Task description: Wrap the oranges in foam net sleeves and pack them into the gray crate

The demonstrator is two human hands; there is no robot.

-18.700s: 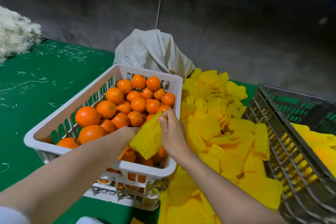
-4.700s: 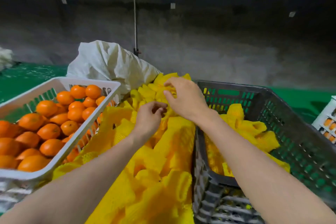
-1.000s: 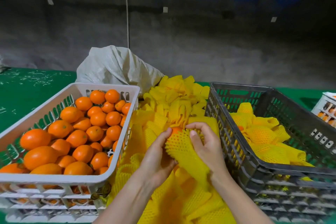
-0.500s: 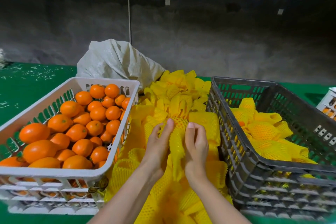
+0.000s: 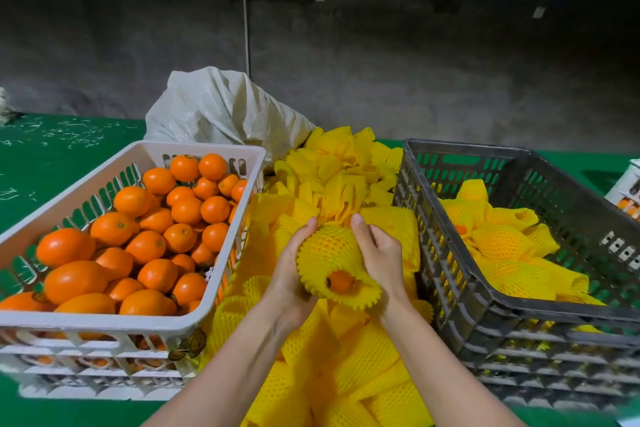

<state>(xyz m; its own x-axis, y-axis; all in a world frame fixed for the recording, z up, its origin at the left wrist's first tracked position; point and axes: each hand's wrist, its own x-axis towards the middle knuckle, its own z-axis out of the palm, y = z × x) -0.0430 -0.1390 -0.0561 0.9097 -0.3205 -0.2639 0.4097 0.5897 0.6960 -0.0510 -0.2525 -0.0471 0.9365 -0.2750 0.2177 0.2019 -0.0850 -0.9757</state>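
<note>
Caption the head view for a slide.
The left hand and right hand hold an orange in a yellow foam sleeve over the sleeve pile, between white crate and gray crate.

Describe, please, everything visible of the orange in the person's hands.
The orange sits inside a yellow foam net sleeve, its skin showing through the mesh and bare at the scalloped open end facing the camera. The left hand and right hand cup it from both sides, above the pile of loose sleeves.
</note>
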